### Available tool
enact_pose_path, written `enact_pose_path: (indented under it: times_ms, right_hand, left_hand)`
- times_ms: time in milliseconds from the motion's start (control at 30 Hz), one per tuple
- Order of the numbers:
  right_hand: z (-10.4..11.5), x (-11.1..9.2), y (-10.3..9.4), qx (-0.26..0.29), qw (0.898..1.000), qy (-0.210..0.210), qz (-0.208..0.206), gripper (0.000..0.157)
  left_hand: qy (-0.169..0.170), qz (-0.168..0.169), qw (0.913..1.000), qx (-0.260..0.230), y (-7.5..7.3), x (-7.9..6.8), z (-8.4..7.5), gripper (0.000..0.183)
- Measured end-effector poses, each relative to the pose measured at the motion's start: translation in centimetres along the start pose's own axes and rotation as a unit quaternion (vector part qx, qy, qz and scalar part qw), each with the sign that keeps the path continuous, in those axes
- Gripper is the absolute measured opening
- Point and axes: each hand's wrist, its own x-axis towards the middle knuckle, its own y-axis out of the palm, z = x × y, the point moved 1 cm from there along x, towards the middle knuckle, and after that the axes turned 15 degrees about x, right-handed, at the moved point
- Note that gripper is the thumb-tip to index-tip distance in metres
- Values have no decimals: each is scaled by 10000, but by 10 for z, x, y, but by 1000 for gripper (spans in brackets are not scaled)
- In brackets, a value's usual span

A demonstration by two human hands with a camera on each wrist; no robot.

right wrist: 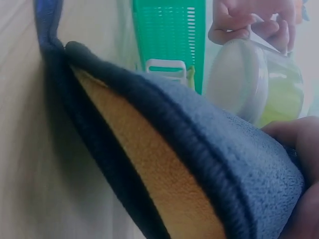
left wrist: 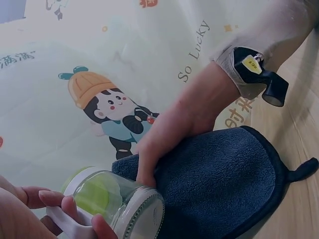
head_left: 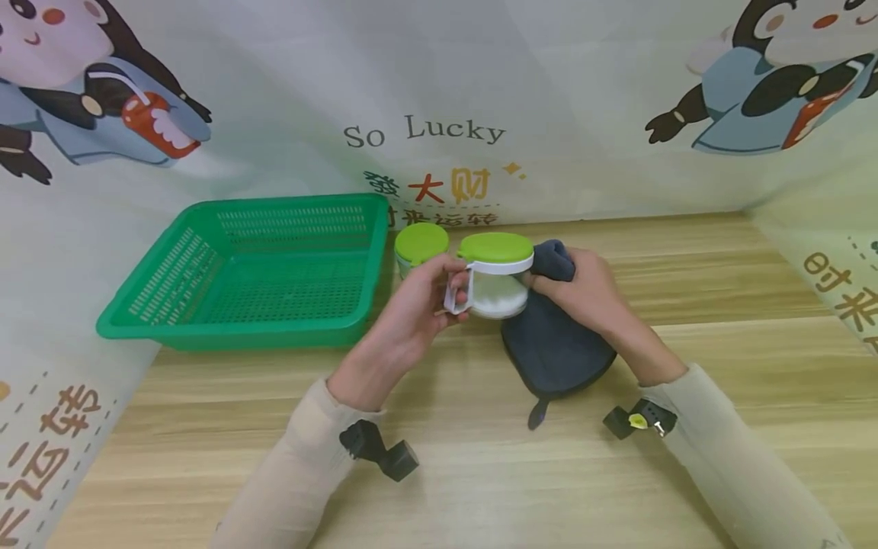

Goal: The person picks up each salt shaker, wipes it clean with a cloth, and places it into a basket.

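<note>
A clear jar [head_left: 499, 293] with a green lid and white handle is held up over the table, tilted in the left wrist view. My left hand [head_left: 421, 301] grips it by the handle, fingers curled through. My right hand [head_left: 586, 293] pinches a dark blue-grey cloth [head_left: 559, 347] right against the jar's side; the cloth hangs down, its loop near the table. In the right wrist view the folded cloth [right wrist: 199, 144] shows an orange-brown inner side. Behind my left hand stands a second green-lidded jar [head_left: 421, 242], partly hidden.
A green plastic basket [head_left: 267, 335] with slotted walls sits at the left, beside the second jar. A printed sheet [head_left: 583, 175] covers the wall behind the wooden table [head_left: 480, 473] and both sides.
</note>
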Motion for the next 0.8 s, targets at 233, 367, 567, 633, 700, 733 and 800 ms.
enact_pose_path:
  times_ms: [233,367,567,633,700,733,800]
  right_hand:
    - [4,-1,-3,122,9998,-62,-141,30]
    - [11,-5,-5,165,9994,-123,-293,29]
    - [29,-14,-7,-144,9980,-453,-406,27]
    - [36,-18,-6,-159,9971,-643,-377,25]
    - [43,-21,-5,-132,9964,-764,-342,24]
    - [45,-22,-5,-111,9961,-812,-331,24]
    - [47,-23,-5,-54,9958,-843,-360,24]
  left_hand:
    - [54,7,10000,-35,0,-3,-1,24]
    - [136,-9,9999,-98,0,-5,-1,24]
    - [389,-56,9990,-199,0,-7,-4,24]
    - [486,-134,9984,-260,0,-7,-6,23]
    - [554,-231,9978,-274,0,-8,-7,22]
    - [571,-270,9977,-264,0,-8,-8,21]
    - [620,-283,9975,-163,1,-8,-9,21]
